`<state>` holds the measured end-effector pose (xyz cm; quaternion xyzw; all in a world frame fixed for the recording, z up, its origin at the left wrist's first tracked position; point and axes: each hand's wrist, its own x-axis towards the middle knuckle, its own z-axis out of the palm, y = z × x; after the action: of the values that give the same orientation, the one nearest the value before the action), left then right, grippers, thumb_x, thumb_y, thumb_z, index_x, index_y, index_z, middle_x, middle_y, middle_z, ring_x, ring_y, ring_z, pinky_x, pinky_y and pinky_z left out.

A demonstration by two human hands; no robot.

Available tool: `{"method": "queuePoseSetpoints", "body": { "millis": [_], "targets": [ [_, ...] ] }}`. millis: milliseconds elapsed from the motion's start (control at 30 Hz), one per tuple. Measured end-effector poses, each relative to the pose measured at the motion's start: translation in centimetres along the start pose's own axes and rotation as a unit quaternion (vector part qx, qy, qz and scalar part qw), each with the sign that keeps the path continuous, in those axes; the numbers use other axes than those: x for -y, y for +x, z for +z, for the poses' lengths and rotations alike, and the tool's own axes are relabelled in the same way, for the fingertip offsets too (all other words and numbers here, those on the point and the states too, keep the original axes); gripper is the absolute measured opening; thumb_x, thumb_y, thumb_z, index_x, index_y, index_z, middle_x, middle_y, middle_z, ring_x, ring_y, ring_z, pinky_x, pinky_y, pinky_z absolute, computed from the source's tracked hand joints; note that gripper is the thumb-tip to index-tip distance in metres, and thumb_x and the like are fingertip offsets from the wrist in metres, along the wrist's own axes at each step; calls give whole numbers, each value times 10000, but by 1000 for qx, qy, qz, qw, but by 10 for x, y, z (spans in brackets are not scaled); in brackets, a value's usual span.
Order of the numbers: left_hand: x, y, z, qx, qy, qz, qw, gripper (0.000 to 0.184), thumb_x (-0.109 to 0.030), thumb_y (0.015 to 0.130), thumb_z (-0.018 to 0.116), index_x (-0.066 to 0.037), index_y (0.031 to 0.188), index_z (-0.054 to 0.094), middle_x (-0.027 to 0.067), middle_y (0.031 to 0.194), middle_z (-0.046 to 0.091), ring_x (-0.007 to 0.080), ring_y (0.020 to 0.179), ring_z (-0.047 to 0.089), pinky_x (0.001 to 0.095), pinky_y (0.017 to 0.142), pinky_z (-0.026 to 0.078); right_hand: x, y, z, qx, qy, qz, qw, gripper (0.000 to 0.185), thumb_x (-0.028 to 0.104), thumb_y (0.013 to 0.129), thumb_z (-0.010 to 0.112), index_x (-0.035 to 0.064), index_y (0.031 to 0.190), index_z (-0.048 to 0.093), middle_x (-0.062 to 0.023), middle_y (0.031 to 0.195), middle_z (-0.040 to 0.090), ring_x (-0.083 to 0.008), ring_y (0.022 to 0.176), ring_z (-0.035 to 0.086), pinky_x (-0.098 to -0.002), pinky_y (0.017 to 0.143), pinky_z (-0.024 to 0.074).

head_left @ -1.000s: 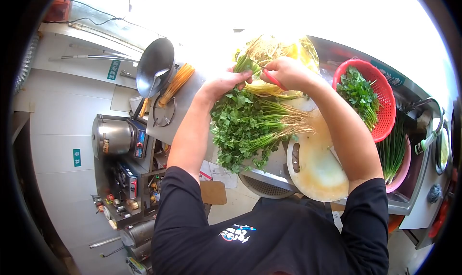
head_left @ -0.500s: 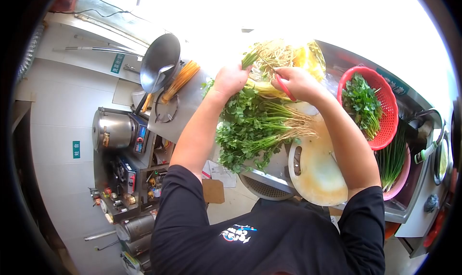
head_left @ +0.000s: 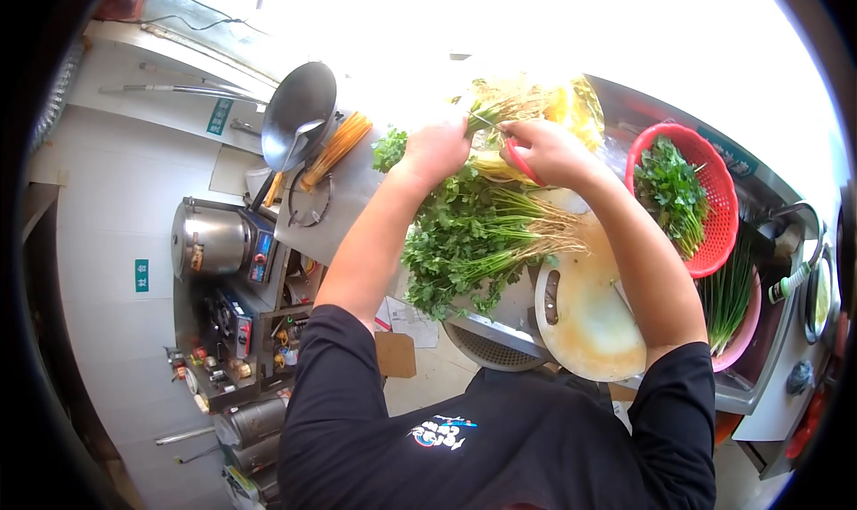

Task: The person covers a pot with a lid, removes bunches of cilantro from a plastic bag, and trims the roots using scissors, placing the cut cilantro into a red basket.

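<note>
My left hand [head_left: 437, 142] is closed round the stems of a coriander bunch [head_left: 390, 149], whose leaves stick out to the left. Red-handled scissors [head_left: 520, 162] are gripped in my right hand [head_left: 552, 149], with a blade reaching the stems beside my left fingers. Whether the blades are apart is too small to tell. Below my hands lies a larger pile of coriander [head_left: 464, 233], its pale roots pointing right over a round, stained cutting board [head_left: 598, 318]. Behind the scissors are loose pale roots and a yellow bag [head_left: 576, 108], washed out by glare.
A red colander [head_left: 725, 208] with leafy greens stands at right, above a pink basin [head_left: 748, 323] of long green stalks in the sink. On the left are a wok [head_left: 299, 108], a bundle of wooden sticks [head_left: 339, 151] and a steel pot [head_left: 212, 240].
My left hand has shifted slightly right and turned, bringing the coriander stems up to the scissors. More of the bunch's leaves show left of it. My right hand has barely moved.
</note>
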<state>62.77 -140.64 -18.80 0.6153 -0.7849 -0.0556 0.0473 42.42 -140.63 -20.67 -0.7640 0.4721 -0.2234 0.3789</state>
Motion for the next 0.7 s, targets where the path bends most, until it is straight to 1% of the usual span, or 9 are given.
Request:
{"method": "queuePoseSetpoints", "body": {
  "millis": [67, 133, 200, 267, 467, 533, 567, 667, 700],
  "targets": [
    [-4, -1, -7, -2, 2, 8, 1000, 317, -121, 833, 569, -48, 1140, 584, 196, 932, 659, 380, 902, 642, 490, 782, 516, 1, 0, 0, 6, -6, 9, 1000, 438, 344, 829, 593, 38, 1135, 662, -194, 962, 686, -345, 904, 657, -400, 802, 513],
    [-1, 0, -3, 2, 1, 2, 1000, 314, -118, 828, 567, -48, 1133, 584, 194, 937, 659, 377, 911, 641, 490, 787, 515, -1, -1, 4, -16, -8, -9, 1000, 419, 332, 865, 632, 34, 1159, 643, -176, 854, 660, -254, 783, 638, -352, 733, 498],
    [2, 3, 0, 5, -1, -3, 1000, 312, -115, 823, 564, -48, 1127, 584, 193, 943, 659, 375, 920, 640, 490, 791, 514, -1, -3, 10, -33, 6, -10, 999, 383, 331, 875, 640, 31, 1113, 654, -170, 832, 659, -255, 759, 632, -353, 719, 495],
    [4, 4, 2, -11, -11, -3, 1000, 267, -265, 919, 531, -33, 1035, 595, 233, 942, 663, 418, 900, 639, 513, 795, 492, -2, -3, 17, -51, 20, -10, 998, 352, 330, 885, 647, 29, 1067, 664, -165, 809, 659, -255, 734, 626, -353, 705, 493],
    [3, 9, -1, 45, -42, -69, 996, 298, -246, 901, 550, -42, 1108, 616, 256, 1008, 657, 422, 964, 631, 483, 853, 493, -3, 0, 32, -80, 22, -5, 996, 308, 321, 909, 648, 17, 952, 677, -165, 734, 643, -248, 669, 600, -362, 674, 489],
    [8, 14, 3, 67, -49, -75, 994, 316, -257, 904, 554, -40, 1125, 623, 260, 1023, 654, 423, 979, 626, 478, 865, 489, -6, 3, 34, -80, 70, 36, 994, 316, 349, 891, 640, 37, 896, 692, -213, 794, 655, -378, 720, 632, -428, 700, 510],
    [10, 15, 5, 88, -56, -81, 991, 335, -267, 908, 558, -38, 1141, 629, 265, 1039, 652, 424, 994, 621, 473, 877, 485, -10, 4, 35, -79, 71, 35, 994, 316, 349, 891, 640, 37, 896, 692, -213, 794, 655, -378, 720, 632, -428, 700, 510],
    [11, 10, 4, 64, -55, -121, 989, 360, -304, 919, 573, -23, 1134, 639, 253, 1039, 660, 406, 1010, 626, 458, 883, 481, -15, 0, 31, -74, 8, -2, 997, 312, 327, 911, 636, 19, 916, 685, -180, 753, 662, -298, 623, 626, -382, 626, 514],
    [15, 10, 5, 65, -55, -120, 989, 360, -304, 919, 573, -23, 1134, 639, 253, 1039, 660, 406, 1010, 626, 458, 883, 481, -7, -6, 21, -5, 177, 101, 979, 325, 336, 925, 627, 15, 885, 653, -124, 725, 642, -205, 593, 599, -327, 589, 490]
  ]
}}
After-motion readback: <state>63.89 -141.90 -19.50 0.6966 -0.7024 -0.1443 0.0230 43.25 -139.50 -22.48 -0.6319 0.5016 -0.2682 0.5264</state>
